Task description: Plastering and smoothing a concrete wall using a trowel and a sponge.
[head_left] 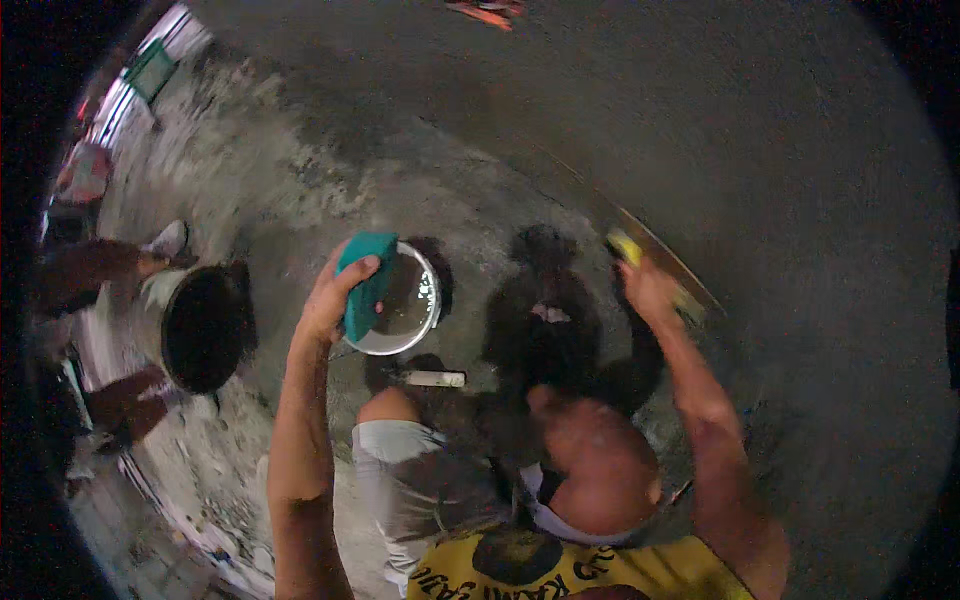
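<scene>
My left hand [330, 295] grips a teal sponge [370, 300], thumb on its near face, over the left rim of a round white bucket [436, 295]. The bucket holds murky water with bright glints on it. Out to the right, my right hand [655, 290] is closed around the yellow handle [625, 246] of a long flat trowel. Its thin blade [672, 255] lies at a slant on smooth wet-looking concrete [800, 230]. The hand hides the middle of the handle, and the picture is slightly blurred there.
Near my knee lies a short pale bar [436, 379]. A large dark-mouthed bucket [200, 330] stands at the left, beside another person's leg and shoe [168, 240]. Rough, rubble-strewn ground [240, 150] spreads across the left. An orange object [487, 14] sits at the far edge.
</scene>
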### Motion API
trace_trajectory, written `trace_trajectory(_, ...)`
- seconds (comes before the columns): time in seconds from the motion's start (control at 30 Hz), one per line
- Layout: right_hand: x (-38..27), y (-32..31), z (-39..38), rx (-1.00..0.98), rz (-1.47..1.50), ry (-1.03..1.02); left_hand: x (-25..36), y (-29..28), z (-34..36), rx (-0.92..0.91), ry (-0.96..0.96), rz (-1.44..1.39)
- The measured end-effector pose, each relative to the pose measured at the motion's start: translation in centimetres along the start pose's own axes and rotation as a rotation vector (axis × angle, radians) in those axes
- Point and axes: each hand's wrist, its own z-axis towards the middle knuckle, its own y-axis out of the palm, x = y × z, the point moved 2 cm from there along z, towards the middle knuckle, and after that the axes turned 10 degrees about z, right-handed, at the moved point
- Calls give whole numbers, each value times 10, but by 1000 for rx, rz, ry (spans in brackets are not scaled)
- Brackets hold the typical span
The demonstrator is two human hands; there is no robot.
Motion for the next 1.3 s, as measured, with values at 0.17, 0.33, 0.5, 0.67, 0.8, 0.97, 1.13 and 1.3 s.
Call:
trace_trajectory(0.17, -111, 53, 117, 132, 193, -228, 23, 118, 59, -196, -23, 313)
trace_trajectory(0.33, -89, 40, 63, 140, 167, -139, 8, 133, 95, -310, -84, 375)
trace_trajectory(0.5, 65, -5, -56, 27, 67, 65, 12, 151, 118, -197, 159, 1232)
trace_trajectory(0.67, 64, -28, -56, 192, 56, -123, 19, 283, 120, -476, 918, 489)
trace_trajectory(0.8, -25, -18, 35, 124, 204, -202, 29, 282, 120, -33, 1069, 493)
trace_trajectory(0.97, -97, -39, 48, 255, 93, -276, 17, 112, 67, 143, 268, 682)
trace_trajectory(1.13, 6, -31, -30, 190, -18, -61, 8, -16, 58, 348, 263, 574)
trace_trajectory(1.3, 33, -34, -53, 190, 73, -82, 23, 22, 98, 243, 252, 830)
